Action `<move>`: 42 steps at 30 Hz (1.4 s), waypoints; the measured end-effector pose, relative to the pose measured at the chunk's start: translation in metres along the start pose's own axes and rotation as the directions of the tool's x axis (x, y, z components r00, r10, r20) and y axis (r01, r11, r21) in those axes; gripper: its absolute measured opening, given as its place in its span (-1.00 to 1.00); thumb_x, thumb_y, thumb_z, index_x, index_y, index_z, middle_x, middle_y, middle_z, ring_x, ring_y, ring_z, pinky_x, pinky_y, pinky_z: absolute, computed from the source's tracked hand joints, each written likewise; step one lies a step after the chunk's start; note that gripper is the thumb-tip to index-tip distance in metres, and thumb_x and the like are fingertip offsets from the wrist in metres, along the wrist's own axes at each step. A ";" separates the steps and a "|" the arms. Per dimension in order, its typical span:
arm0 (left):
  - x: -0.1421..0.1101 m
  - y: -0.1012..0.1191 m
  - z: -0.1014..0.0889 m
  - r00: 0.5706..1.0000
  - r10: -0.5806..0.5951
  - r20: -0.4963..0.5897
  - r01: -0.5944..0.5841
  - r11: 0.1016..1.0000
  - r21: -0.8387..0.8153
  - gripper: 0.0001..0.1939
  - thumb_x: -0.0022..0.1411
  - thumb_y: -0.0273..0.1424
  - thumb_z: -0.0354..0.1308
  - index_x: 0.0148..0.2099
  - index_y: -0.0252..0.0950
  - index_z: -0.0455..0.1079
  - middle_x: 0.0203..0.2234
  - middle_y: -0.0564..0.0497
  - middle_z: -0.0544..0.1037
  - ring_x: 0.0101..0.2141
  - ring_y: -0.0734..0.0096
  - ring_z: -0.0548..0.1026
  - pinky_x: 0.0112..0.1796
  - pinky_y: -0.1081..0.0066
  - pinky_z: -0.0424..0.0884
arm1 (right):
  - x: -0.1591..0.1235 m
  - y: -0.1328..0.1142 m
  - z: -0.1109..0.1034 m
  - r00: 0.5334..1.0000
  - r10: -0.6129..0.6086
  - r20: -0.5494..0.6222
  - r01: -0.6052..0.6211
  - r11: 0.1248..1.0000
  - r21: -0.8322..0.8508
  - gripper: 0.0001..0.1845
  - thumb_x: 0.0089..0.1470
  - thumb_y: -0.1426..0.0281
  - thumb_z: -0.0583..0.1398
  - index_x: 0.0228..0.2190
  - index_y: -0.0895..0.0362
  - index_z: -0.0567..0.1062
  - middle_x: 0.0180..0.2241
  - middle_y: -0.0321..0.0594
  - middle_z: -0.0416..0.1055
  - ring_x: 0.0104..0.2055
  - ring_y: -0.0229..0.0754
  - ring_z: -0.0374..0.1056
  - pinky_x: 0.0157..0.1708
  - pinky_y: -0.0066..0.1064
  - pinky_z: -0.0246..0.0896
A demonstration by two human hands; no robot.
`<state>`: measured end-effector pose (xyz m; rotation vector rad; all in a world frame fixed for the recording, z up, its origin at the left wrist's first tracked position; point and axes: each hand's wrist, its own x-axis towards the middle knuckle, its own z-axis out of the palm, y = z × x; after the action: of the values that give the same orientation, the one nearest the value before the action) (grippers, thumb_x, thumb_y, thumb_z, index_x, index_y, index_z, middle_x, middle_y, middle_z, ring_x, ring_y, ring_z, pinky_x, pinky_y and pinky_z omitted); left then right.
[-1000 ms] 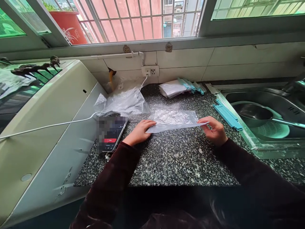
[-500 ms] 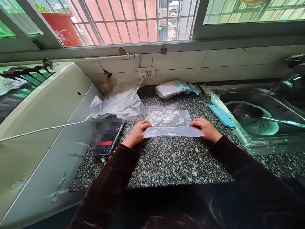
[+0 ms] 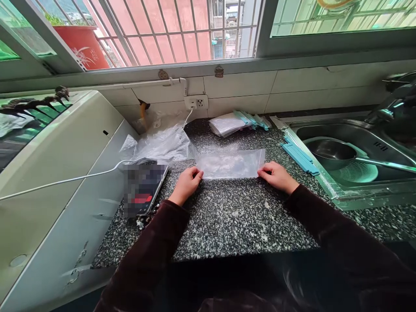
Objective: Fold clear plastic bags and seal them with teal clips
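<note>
We've clear plastic sheet (image 3: 230, 165) stretched across tabletop (image 3: 224, 229), left hand (image 3: 187, 182) pinching near-left corner, right hand (image 3: 277, 175) pinching near-right. Handling looks unfinished, we judge: sheet in both grips, apart from far plastic stack (image 3: 225, 125); teal strips (image 3: 299, 157) lie right.

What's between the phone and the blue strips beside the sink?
Left to right in the head view: the left hand, the clear plastic piece held near its corners, then the right hand. Speckled countertop shows around them.
</note>
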<state>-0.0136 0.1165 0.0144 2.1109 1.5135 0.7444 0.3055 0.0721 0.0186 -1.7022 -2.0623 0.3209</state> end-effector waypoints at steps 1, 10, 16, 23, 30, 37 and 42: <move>0.000 0.001 0.001 1.000 -0.018 -0.011 0.018 1.000 0.002 -0.78 0.14 -0.31 0.00 -0.51 -0.27 0.27 -0.57 0.04 0.41 -0.46 0.38 0.37 -0.38 0.40 0.29 | 0.000 -0.003 0.000 0.999 0.055 0.003 -0.055 0.998 -0.017 -0.66 0.01 0.25 0.09 -0.68 0.12 0.42 -0.57 -0.21 0.44 -0.41 -0.19 0.27 -0.37 -0.38 0.12; -0.002 0.009 0.007 0.999 -0.038 -0.022 0.040 0.992 0.117 -0.86 0.09 -0.36 0.09 -0.49 -0.25 0.27 -0.58 0.04 0.44 -0.52 0.38 0.39 -0.41 0.39 0.27 | -0.004 -0.026 -0.008 0.938 0.345 0.020 -0.337 0.926 -0.170 -0.70 -0.09 0.18 0.14 -0.70 0.07 0.41 -0.67 -0.31 0.39 -0.58 -0.23 0.27 -0.52 -0.42 -0.02; -0.008 0.015 0.007 0.997 0.028 -0.066 -0.009 0.962 0.273 -0.61 0.06 -0.41 0.13 -0.02 -0.31 0.31 -0.55 0.03 0.45 -0.43 0.27 0.43 -0.30 0.32 0.34 | -0.003 -0.030 -0.010 0.917 0.396 0.035 -0.382 0.902 -0.203 -0.68 -0.13 0.15 0.17 -0.72 0.07 0.38 -0.70 -0.33 0.36 -0.60 -0.24 0.25 -0.55 -0.42 -0.06; -0.016 0.027 0.012 0.873 0.468 0.135 -0.484 0.805 0.342 -0.60 0.12 -0.61 -0.01 -0.06 -0.15 0.43 0.02 -0.08 0.40 -0.02 0.15 0.33 -0.02 0.15 0.26 | -0.004 -0.033 -0.013 0.902 0.428 0.054 -0.406 0.885 -0.226 -0.68 -0.13 0.13 0.20 -0.70 0.06 0.40 -0.65 -0.32 0.40 -0.57 -0.24 0.27 -0.54 -0.42 -0.06; -0.020 0.034 0.014 0.791 0.540 0.286 -0.604 0.762 0.234 -0.70 0.10 -0.61 -0.05 -0.25 -0.26 0.46 -0.28 -0.08 0.53 -0.29 0.31 0.45 -0.24 0.31 0.38 | -0.005 -0.030 -0.014 0.937 0.349 -0.016 -0.337 0.891 -0.303 -0.71 -0.14 0.12 0.22 -0.65 0.06 0.44 -0.59 -0.30 0.45 -0.53 -0.21 0.30 -0.52 -0.41 -0.06; -0.032 0.045 0.011 0.835 0.471 0.285 -0.499 0.866 0.034 -0.76 0.12 -0.49 0.00 -0.26 -0.26 0.48 -0.52 0.02 0.53 -0.52 0.46 0.43 -0.46 0.46 0.31 | -0.005 -0.033 -0.014 0.971 0.213 0.106 -0.167 0.929 -0.329 -0.85 0.00 0.32 0.16 -0.51 0.11 0.48 -0.43 -0.23 0.50 -0.35 -0.16 0.36 -0.35 -0.36 0.03; -0.027 0.038 0.009 0.945 0.325 0.030 -0.325 0.946 -0.020 -0.83 0.17 -0.35 0.06 -0.31 -0.27 0.47 -0.46 0.00 0.52 -0.42 0.41 0.44 -0.34 0.41 0.35 | -0.004 -0.026 -0.014 0.985 0.045 0.168 -0.001 0.967 -0.256 -0.91 -0.01 0.38 0.19 -0.50 0.11 0.48 -0.42 -0.24 0.49 -0.31 -0.18 0.34 -0.28 -0.36 0.07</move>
<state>0.0122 0.0791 0.0271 2.3808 1.1492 0.8238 0.2900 0.0613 0.0412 -1.9085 -2.2941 0.2242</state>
